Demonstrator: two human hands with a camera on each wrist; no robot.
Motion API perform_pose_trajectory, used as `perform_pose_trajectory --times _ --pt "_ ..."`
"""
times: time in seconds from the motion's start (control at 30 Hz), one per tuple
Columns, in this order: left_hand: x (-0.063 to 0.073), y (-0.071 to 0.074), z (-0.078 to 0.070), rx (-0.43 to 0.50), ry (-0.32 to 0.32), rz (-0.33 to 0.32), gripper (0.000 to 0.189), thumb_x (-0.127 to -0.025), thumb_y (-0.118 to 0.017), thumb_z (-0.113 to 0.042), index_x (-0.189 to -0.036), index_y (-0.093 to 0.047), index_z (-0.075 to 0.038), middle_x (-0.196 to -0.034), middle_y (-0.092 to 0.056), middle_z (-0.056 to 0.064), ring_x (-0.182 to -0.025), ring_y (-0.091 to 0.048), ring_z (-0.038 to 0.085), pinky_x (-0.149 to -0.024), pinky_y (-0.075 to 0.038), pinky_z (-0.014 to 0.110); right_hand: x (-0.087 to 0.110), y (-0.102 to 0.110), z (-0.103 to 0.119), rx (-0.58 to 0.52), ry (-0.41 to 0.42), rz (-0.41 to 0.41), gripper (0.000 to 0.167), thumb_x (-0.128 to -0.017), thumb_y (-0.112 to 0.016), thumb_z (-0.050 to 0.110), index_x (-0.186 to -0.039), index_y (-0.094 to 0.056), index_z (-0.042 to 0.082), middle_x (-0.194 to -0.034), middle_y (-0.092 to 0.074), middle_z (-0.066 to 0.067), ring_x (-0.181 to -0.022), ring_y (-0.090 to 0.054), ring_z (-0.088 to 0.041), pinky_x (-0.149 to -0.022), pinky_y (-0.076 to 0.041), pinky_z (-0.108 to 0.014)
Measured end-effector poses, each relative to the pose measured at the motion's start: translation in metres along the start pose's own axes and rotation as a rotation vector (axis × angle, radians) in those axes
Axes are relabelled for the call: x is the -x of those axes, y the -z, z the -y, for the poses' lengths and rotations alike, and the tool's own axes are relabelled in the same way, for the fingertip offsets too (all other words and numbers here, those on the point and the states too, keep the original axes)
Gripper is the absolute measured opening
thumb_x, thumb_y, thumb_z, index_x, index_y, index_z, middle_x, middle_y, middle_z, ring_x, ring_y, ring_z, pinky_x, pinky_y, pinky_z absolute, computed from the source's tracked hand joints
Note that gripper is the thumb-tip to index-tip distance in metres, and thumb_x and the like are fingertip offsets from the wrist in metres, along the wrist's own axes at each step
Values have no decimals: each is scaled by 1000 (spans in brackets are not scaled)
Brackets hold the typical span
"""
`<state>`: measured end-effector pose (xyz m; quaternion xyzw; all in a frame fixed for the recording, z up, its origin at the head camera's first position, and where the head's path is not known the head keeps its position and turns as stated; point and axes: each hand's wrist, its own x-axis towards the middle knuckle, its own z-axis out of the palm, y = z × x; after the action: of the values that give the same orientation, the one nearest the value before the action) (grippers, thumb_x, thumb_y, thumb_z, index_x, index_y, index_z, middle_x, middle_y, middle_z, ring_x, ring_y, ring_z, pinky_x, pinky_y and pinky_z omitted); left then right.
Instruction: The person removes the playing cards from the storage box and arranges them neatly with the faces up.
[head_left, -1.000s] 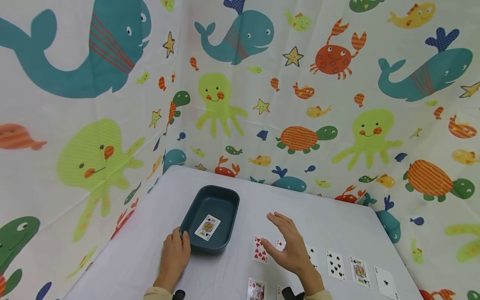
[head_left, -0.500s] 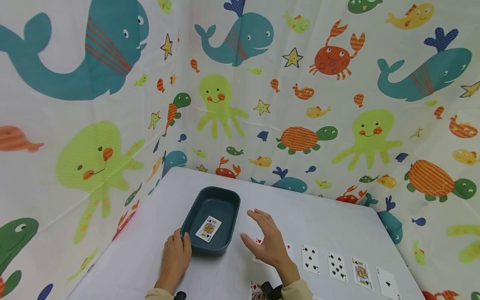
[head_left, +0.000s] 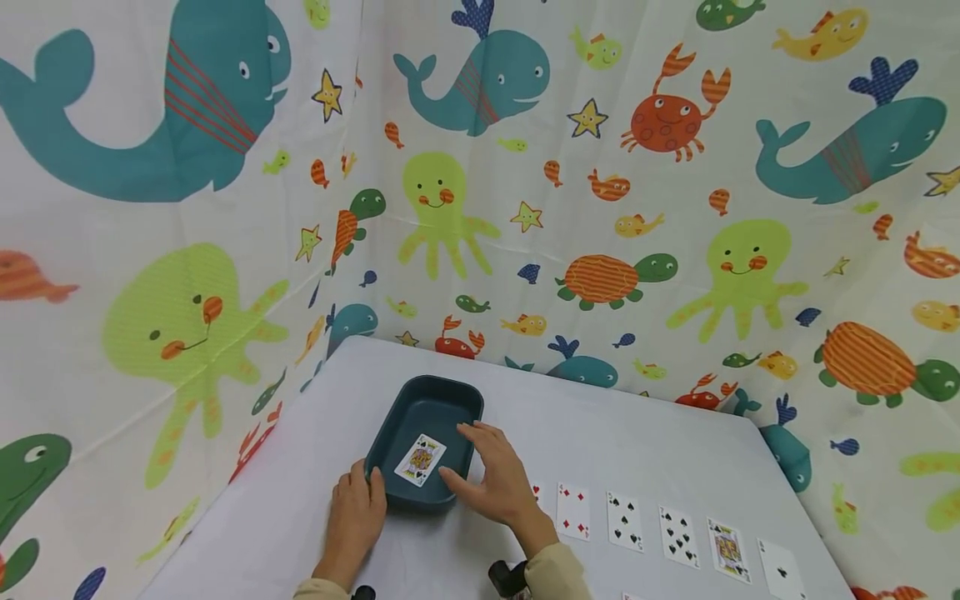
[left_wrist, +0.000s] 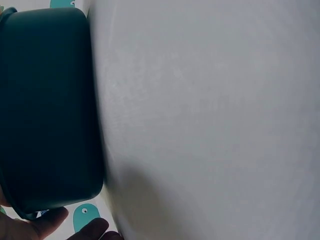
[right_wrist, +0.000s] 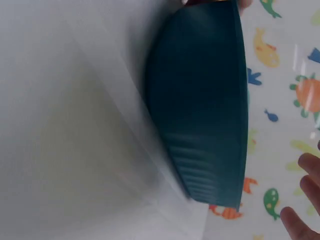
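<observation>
A dark teal plastic bin point(head_left: 447, 497) stands on the white-covered table, with one face card point(head_left: 421, 460) lying face up on its floor. My left hand point(head_left: 356, 508) holds the bin's near left corner, thumb at the rim and fingers along the outside; the left wrist view shows some of its fingertips point(left_wrist: 92, 230) by the bin's wall. Over the right rim hovers my right hand point(head_left: 495, 479), fingers spread, nothing in it. Its fingertips point(right_wrist: 292, 220) appear at the edge of the right wrist view, apart from the bin's side.
To the right runs a row of face-up playing cards: a heart card point(head_left: 536, 492) half hidden by my right hand, a diamond card point(head_left: 573, 512), spade cards point(head_left: 625, 521), a face card point(head_left: 727, 550) and an ace point(head_left: 781, 570). A sea-animal curtain point(head_left: 525, 258) encloses the table.
My right hand has moved left from above the card row to the bin's right rim, uncovering the diamond and spade cards. My left hand keeps its place on the bin.
</observation>
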<state>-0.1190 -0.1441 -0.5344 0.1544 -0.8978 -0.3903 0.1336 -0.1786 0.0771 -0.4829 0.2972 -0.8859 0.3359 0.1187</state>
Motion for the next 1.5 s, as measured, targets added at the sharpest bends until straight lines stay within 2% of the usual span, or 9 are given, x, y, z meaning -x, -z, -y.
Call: perform_pose_trajectory --times 0.3,0.53,0.87,1.1,1.3,1.5 --pt "0 -3 2 9 -18 -21 45 -108 -43 -19 -133 -46 18 -113 -55 39 -109 -53 53 -91 -43 64 -14 -24 4 63 52 68 67 -91 -70 54 -142 -59 12 -142 -62 -6 -140 -49 -28 -107 -45 -54" --pt "0 -2 2 7 -19 -36 44 -108 -44 -19 -132 -47 18 -113 -56 39 -108 -53 53 -90 -43 64 -22 -37 8 85 26 136 70 -90 -68 58 -143 -58 14 -143 -61 -4 -140 -47 -29 -109 -43 -54" --pt "3 0 0 -8 -15 -14 46 -109 -42 -20 -134 -46 18 -116 -55 40 -110 -53 54 -92 -43 64 -30 -56 6 246 46 212 72 -90 -68 58 -141 -59 9 -139 -63 -4 -138 -48 -29 -111 -41 -51" --pt "3 -1 1 -8 -30 -20 45 -109 -42 -20 -133 -46 17 -113 -56 39 -109 -54 53 -90 -43 64 -38 -61 6 337 28 285 74 -89 -69 58 -144 -58 10 -140 -62 -4 -141 -45 -28 -115 -37 -49" --pt "3 -2 2 -5 -19 -23 44 -109 -42 -20 -133 -46 16 -113 -56 38 -108 -54 52 -89 -43 63 -45 -66 5 407 2 350 74 -86 -72 59 -142 -59 12 -139 -62 -5 -142 -44 -27 -114 -37 -51" --pt "2 -2 1 0 2 -3 46 -109 -41 -21 -135 -45 17 -116 -55 39 -111 -53 52 -91 -43 64 -49 -70 5 559 15 416 77 -83 -73 65 -139 -61 13 -135 -64 -4 -139 -48 -26 -113 -39 -51"
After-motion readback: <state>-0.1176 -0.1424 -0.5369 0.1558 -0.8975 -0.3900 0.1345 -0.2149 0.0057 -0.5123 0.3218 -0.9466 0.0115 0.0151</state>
